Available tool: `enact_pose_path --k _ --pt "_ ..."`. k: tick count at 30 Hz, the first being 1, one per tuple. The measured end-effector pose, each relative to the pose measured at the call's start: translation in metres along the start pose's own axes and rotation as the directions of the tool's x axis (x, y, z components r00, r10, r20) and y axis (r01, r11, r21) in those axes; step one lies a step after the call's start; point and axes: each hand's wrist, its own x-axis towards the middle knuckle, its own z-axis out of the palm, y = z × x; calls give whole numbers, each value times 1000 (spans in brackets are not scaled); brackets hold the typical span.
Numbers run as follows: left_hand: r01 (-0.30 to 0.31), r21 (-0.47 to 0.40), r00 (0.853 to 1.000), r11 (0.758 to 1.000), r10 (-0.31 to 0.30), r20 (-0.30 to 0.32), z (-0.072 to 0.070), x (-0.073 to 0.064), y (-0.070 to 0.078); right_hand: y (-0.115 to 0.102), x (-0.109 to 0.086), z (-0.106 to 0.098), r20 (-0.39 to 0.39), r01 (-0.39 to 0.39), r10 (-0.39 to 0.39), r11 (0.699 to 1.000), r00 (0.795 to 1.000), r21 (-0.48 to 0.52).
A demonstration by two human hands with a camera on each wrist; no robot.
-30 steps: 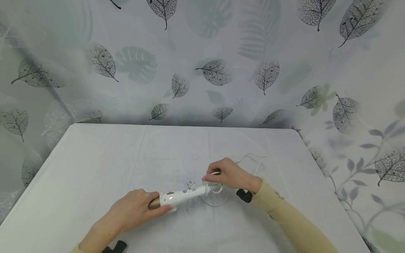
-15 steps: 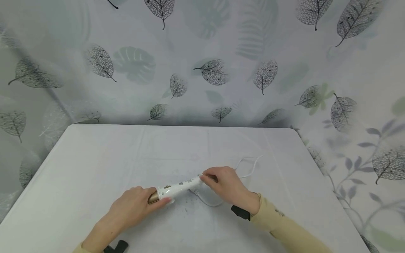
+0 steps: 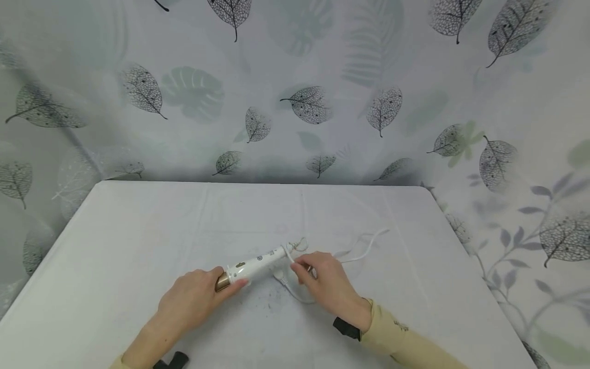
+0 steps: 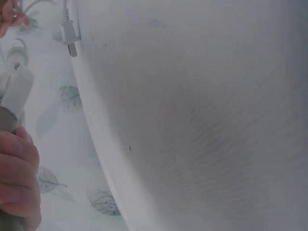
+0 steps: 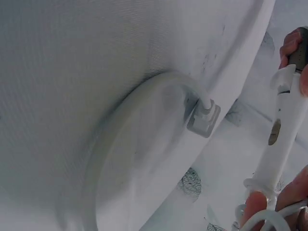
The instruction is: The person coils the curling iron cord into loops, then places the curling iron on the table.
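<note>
A curling iron with a white handle and gold-brown barrel is held slanted over the table. My left hand grips it by the barrel end, thumb along the near side. Beside the handle's far end, my right hand pinches the white power cord, which passes across the handle close to its tip. In the right wrist view, cord loops run between the fingers. The plug lies under the handle; it also shows in the right wrist view as a grey-white plug.
The white table spreads around both hands, with small dark marks near the plug. Behind it hangs a leaf-patterned curtain. Part of the cord trails on the table to the right. Dark straps with black pieces sit at the wrists.
My right hand has come from beyond the handle's end down to its near side, drawing the cord across the handle. The curling iron's far end has tilted up and shifted slightly left.
</note>
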Motion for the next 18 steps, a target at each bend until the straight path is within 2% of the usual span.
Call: enact_pose_path --k 4,7,13,18 --pt "-4 -23 999 1000 3 -38 -2 0 0 5 0 1 6 34 -34 999 999 35" --pt "-14 -30 999 999 12 -52 -3 0 0 10 1 2 40 56 -59 995 997 85" --pt "-14 -32 996 999 12 -84 -5 1 -2 14 1 -2 174 -18 -17 981 985 193" --pt "-1 -46 993 999 -4 -120 -5 1 -6 17 1 -2 186 -78 35 971 982 227"
